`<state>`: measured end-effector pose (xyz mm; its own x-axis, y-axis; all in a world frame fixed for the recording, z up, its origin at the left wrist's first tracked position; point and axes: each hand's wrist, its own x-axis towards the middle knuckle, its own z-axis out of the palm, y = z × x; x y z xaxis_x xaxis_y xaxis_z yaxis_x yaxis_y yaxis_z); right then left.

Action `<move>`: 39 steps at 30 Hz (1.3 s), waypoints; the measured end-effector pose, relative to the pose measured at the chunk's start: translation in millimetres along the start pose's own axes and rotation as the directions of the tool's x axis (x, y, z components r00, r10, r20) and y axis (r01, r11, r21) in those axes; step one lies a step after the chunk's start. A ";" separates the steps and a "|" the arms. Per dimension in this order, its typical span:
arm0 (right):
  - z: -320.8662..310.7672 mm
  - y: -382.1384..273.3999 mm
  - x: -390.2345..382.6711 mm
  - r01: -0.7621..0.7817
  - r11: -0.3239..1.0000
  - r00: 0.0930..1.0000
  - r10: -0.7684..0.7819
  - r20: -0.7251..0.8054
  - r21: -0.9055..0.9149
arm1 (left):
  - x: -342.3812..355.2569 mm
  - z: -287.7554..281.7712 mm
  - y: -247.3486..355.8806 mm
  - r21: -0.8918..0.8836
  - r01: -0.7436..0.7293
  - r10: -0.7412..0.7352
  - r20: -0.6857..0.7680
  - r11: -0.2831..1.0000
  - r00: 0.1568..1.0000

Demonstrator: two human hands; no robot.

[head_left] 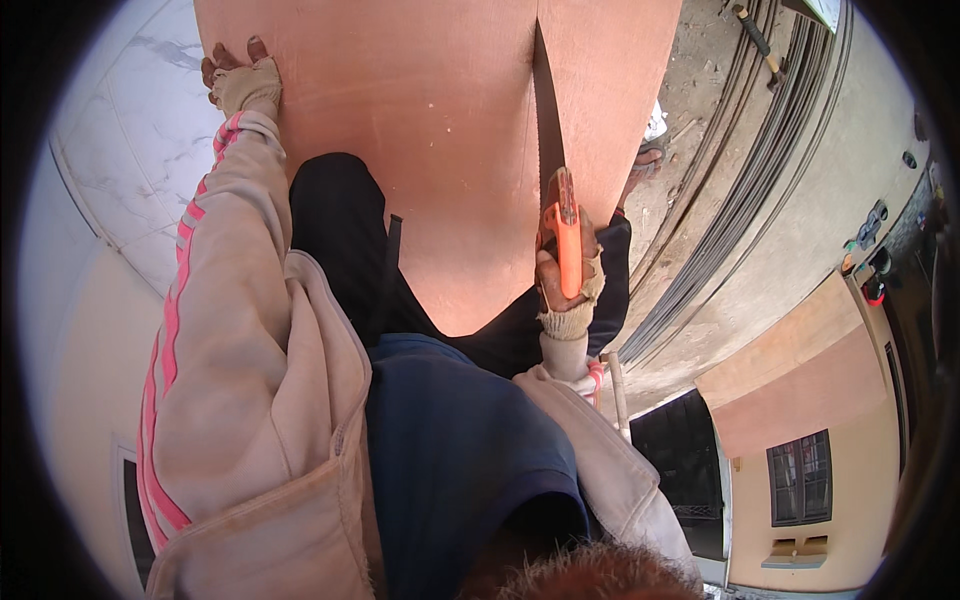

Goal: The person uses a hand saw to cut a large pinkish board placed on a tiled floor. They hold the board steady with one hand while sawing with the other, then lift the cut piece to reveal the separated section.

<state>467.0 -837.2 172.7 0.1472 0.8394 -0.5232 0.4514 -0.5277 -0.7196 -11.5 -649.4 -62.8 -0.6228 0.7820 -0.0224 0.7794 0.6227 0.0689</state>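
Right hand (566, 285), fingers clamped on the orange-handled handsaw (553, 170), blade seated in a cut open from the near edge of the plywood sheet (420, 120), cut judged unfinished; left hand (243, 85) presses fingers together on the sheet's left edge.

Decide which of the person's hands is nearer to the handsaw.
Right. The right hand grips the handsaw by its orange handle; the left hand rests apart on the plywood sheet, at its left edge.
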 end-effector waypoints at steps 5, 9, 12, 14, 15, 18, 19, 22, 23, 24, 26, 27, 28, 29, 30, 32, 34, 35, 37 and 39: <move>-29.3 -5.1 -111.0 -0.175 0.834 0.983 0.180 0.041 0.524 | 7.6 6.5 -0.5 -0.016 -0.031 0.030 -0.031 0.999 0.999; 3.9 31.3 -11.5 -0.190 0.776 0.975 0.222 0.021 0.602 | 5.0 -1.8 10.0 -0.030 -0.008 0.007 -0.010 1.000 1.000; 9.2 6.1 24.7 -0.144 0.937 0.989 0.149 0.009 0.319 | 5.6 2.7 15.5 -0.036 0.015 -0.014 0.017 0.999 1.000; 3.9 6.0 13.6 -0.198 0.952 0.980 0.196 0.031 0.235 | 2.6 4.5 6.4 -0.009 -0.007 0.007 0.008 1.000 1.000; -6.6 4.0 -8.0 -0.095 0.987 0.995 0.089 0.045 0.127 | -3.2 3.8 3.1 0.004 -0.029 0.029 0.012 1.000 0.999; -22.4 -5.3 -105.6 -0.160 0.834 0.981 0.194 -0.010 0.528 | 13.6 0.4 2.8 -0.014 -0.028 0.028 -0.029 0.999 0.999; -22.8 -16.5 -115.7 -0.224 0.791 0.954 0.297 -0.038 0.570 | 10.5 2.6 3.6 -0.031 -0.019 0.018 -0.020 0.999 1.000; -23.7 -14.6 -80.5 -0.288 0.742 0.950 0.301 0.083 0.606 | 11.2 15.5 -28.5 0.087 -0.139 0.147 -0.091 0.986 0.985; -14.3 -2.9 -53.9 -0.274 0.852 0.959 0.279 0.055 0.447 | 11.1 16.7 -9.9 0.040 -0.093 0.095 -0.046 0.995 0.994; -6.3 10.3 -26.5 -0.256 0.928 0.966 0.257 0.032 0.272 | 4.3 9.5 16.4 0.002 -0.045 0.045 0.008 0.999 0.999; 5.6 21.7 -6.5 -0.111 0.976 0.993 0.117 -0.022 0.187 | 3.9 -3.4 19.2 -0.018 0.005 -0.005 0.024 1.000 1.000; 9.2 22.9 -1.9 -0.098 0.979 0.994 0.105 -0.027 0.176 | 9.7 -1.1 14.2 -0.027 -0.012 0.012 0.003 1.000 1.000; 1.6 12.7 -2.7 -0.226 0.953 0.974 0.228 0.017 0.203 | 6.2 8.2 13.0 -0.050 -0.025 0.026 0.009 0.998 1.000; -4.7 13.7 -14.3 -0.236 0.945 0.972 0.233 0.042 0.228 | 2.2 10.1 -2.0 -0.023 -0.037 0.038 0.003 0.999 0.999; -15.9 13.9 -35.1 -0.266 0.933 0.964 0.255 0.075 0.244 | -2.9 11.6 -17.9 0.003 -0.050 0.050 -0.002 0.999 0.999; -23.6 25.5 -81.5 -0.172 0.918 0.985 0.167 0.045 0.357 | 23.3 12.9 -3.3 -0.020 -0.054 0.053 -0.059 0.998 0.997; -29.9 10.5 -103.3 -0.215 0.856 0.973 0.232 0.024 0.469 | 3.3 5.8 9.9 -0.069 -0.017 0.016 -0.013 0.997 1.000; -32.4 -0.5 -103.6 -0.243 0.830 0.964 0.263 0.031 0.502 | 8.2 6.0 0.6 -0.060 -0.038 0.037 -0.027 0.997 0.999; -25.2 -4.4 -81.4 -0.232 0.798 0.966 0.256 0.036 0.556 | 11.9 11.1 -1.1 -0.029 -0.040 0.038 -0.045 0.999 0.998; -6.9 7.9 -31.1 -0.312 0.840 0.948 0.305 0.089 0.444 | 10.5 6.1 -7.2 -0.004 -0.037 0.037 -0.039 0.999 0.999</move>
<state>472.1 -866.6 186.4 0.1991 0.6234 -0.7561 -0.0579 -0.7627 -0.6441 -23.3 -645.6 -69.7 -0.5956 0.8031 0.0187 0.8019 0.5930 0.0732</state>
